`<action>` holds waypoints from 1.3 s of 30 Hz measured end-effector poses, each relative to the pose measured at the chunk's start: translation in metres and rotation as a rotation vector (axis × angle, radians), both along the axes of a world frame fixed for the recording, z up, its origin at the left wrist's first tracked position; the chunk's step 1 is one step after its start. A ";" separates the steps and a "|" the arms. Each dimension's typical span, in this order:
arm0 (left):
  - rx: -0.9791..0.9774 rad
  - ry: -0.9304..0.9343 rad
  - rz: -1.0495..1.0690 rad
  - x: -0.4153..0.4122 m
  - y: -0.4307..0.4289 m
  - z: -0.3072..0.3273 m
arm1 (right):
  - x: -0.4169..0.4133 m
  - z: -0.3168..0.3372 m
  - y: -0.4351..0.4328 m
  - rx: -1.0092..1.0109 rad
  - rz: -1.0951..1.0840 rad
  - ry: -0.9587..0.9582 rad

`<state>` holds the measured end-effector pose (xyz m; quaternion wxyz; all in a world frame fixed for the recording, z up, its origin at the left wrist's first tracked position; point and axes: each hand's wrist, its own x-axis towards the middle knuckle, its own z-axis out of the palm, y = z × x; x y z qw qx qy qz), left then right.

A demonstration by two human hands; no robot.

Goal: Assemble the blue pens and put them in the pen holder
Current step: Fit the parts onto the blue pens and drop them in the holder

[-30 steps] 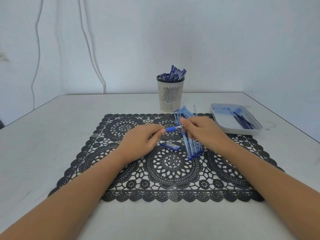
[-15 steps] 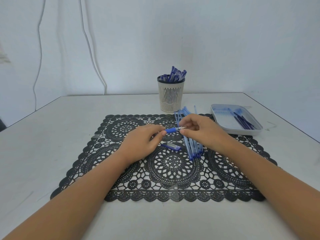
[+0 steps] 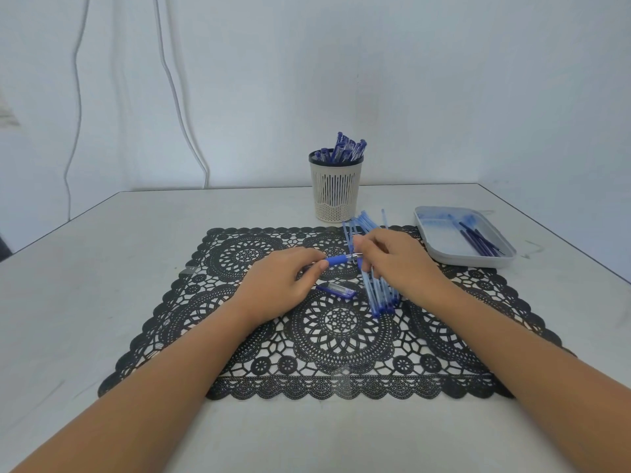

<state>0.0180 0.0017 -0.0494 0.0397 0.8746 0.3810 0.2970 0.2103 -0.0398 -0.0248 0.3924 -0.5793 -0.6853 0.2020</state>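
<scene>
**Pen halves meeting over the mat**

Head view: from my seat I see the left hand (image 3: pixel 283 285) with fingers curled, thumb and forefinger pinching the blue grip of the pen (image 3: pixel 341 259). The right hand (image 3: pixel 392 261) has its fingers curled too, nipping the pen's pale tip end. The pen lies level between them, just above the mat (image 3: pixel 341 339), left of the loose barrels (image 3: pixel 379 291). A cap (image 3: pixel 336 290) lies on the mat just near of the pen.

I judge the step to be seating the tip end into the grip. I'd keep both parts on one line, hold the left hand steady, let the right do the turning or pushing, and not lean on the barrels under the right wrist.

The holder (image 3: pixel 336 189), already part-filled, stands at the far edge of the mat. A tray (image 3: pixel 471 262) holding dark refills sits far right.
</scene>
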 end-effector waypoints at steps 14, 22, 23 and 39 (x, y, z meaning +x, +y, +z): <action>-0.026 -0.028 0.013 -0.001 0.001 0.000 | 0.003 0.001 0.001 -0.020 0.055 0.085; -0.122 -0.130 0.064 -0.003 0.000 0.002 | 0.011 0.002 0.005 0.012 -0.057 0.190; -0.124 -0.130 0.074 -0.003 0.000 0.002 | 0.011 0.001 0.005 0.005 -0.057 0.177; -0.089 -0.118 0.119 -0.002 -0.001 0.003 | 0.001 -0.002 -0.001 0.003 0.190 -0.410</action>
